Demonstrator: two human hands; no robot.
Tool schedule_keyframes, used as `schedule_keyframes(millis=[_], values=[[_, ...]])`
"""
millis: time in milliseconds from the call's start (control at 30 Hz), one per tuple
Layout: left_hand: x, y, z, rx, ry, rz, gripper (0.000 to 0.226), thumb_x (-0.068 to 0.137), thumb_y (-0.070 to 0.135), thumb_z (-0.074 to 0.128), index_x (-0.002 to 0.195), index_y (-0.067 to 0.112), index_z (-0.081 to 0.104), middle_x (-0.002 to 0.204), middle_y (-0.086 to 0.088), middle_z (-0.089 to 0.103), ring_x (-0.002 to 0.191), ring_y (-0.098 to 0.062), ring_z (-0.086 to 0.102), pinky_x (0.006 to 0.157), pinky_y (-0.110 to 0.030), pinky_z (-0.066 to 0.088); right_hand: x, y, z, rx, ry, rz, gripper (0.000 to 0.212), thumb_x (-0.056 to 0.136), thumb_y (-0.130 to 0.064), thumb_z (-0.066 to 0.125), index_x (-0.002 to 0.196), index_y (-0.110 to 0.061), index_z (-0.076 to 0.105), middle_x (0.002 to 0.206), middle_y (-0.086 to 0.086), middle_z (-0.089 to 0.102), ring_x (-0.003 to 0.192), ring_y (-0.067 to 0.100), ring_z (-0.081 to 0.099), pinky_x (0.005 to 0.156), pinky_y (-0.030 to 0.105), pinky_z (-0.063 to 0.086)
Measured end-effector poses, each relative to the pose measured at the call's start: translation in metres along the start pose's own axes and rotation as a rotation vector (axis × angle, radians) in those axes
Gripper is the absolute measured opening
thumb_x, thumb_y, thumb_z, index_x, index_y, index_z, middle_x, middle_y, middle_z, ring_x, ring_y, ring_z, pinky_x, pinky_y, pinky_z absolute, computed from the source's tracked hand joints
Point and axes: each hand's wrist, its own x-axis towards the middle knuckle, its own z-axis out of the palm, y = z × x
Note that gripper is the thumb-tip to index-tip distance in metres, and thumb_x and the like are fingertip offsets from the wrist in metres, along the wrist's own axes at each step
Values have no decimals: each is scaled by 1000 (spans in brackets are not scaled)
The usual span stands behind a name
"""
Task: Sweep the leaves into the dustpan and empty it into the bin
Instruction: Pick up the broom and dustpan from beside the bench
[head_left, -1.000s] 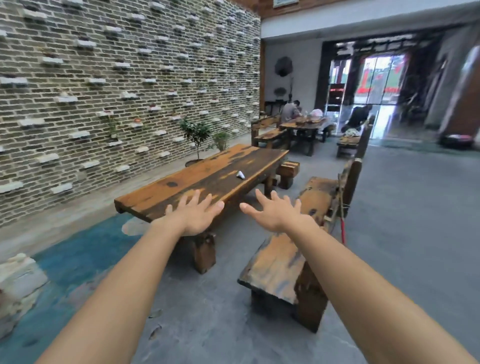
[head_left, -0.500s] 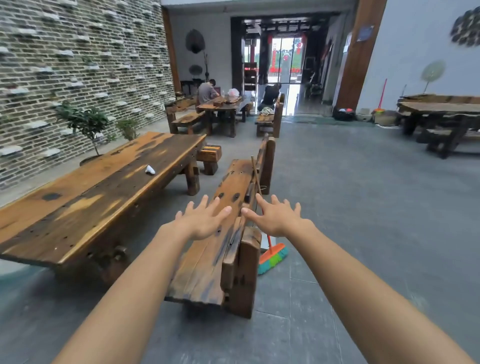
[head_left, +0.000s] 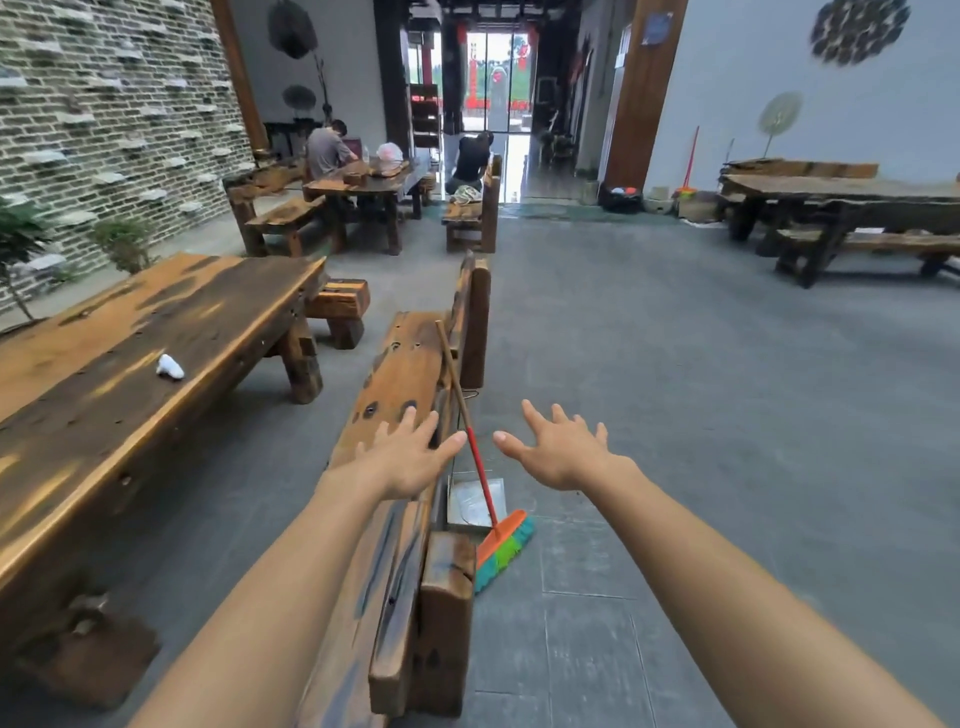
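Note:
A broom (head_left: 498, 543) with orange, green and blue bristles leans against the back of a wooden bench (head_left: 410, 374); its wooden and red handle slants up to the left. A grey metal dustpan (head_left: 470, 501) lies on the floor behind the broom head, beside the bench. My left hand (head_left: 410, 457) is stretched out over the bench with fingers spread, holding nothing. My right hand (head_left: 563, 449) hovers to the right of the broom handle, also spread and empty. No leaves or bin show clearly.
A long wooden table (head_left: 130, 353) with a white scrap (head_left: 170, 367) stands on the left by a brick wall. Farther back, people sit at another table (head_left: 363, 187). More benches (head_left: 852, 218) line the right wall. Grey tiled floor (head_left: 701, 389) spreads to the right.
The view has swung right and moved closer to the bench. The broom head and dustpan have come into fuller view. Both hands stay outstretched and empty.

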Motion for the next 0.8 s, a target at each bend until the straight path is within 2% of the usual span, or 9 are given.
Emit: schedule_keyframes(millis=[167,267,400,433,500,567,700,733,800], values=[[94,16,-14,-2,13,65,108,65,93,7,154,33,12,164,-2,4,148,-36,10,117,-57,15,84,12,-13,48,-22,30,96,73,-89,18,154,-38,7,162,15,12,146,40,19,113,59,18],[126,23,-11,-62,-13,82,107,66,93,12,154,32,11,164,-3,2,149,-34,8,118,-54,13,114,19,-15,102,-38,24,97,75,-88,22,154,-35,6,161,17,13,145,40,21,114,56,25],[172,31,0,-102,-103,84,104,69,91,17,154,33,8,164,-2,-4,149,-31,4,119,-52,9,165,29,-12,133,-91,10,96,79,-85,26,155,-32,4,161,21,9,146,39,19,115,50,23],[217,36,7,-142,-126,59,102,71,90,18,155,32,8,164,-2,-4,150,-30,4,119,-52,10,211,37,-10,161,-123,1,95,79,-84,27,155,-32,3,161,21,9,147,39,18,116,49,22],[228,37,11,-155,-134,65,98,76,86,21,155,30,9,164,-2,-3,150,-28,4,120,-51,11,228,37,-8,159,-141,-16,95,80,-83,27,156,-31,2,161,21,10,147,39,17,116,50,22],[292,47,23,-208,-133,47,95,80,83,22,155,27,11,164,-3,0,150,-24,3,120,-48,10,299,51,-6,192,-163,-34,95,82,-82,27,156,-28,2,161,20,15,147,37,17,116,50,23],[347,55,44,-283,-137,-5,90,84,79,25,156,24,14,164,-3,7,150,-19,6,121,-41,7,381,58,5,238,-213,-84,94,86,-77,29,157,-21,6,157,14,31,141,37,32,110,46,32],[401,56,59,-361,-127,-84,89,85,78,25,155,25,14,164,-2,8,150,-19,8,120,-39,8,451,62,18,243,-284,-131,94,86,-77,30,157,-20,6,156,14,33,140,38,34,109,46,33],[407,60,68,-405,-108,-99,84,85,77,26,154,28,19,163,1,15,149,-17,14,116,-33,12,472,62,26,251,-320,-128,95,85,-77,32,156,-20,8,155,15,34,140,39,34,109,46,33]])
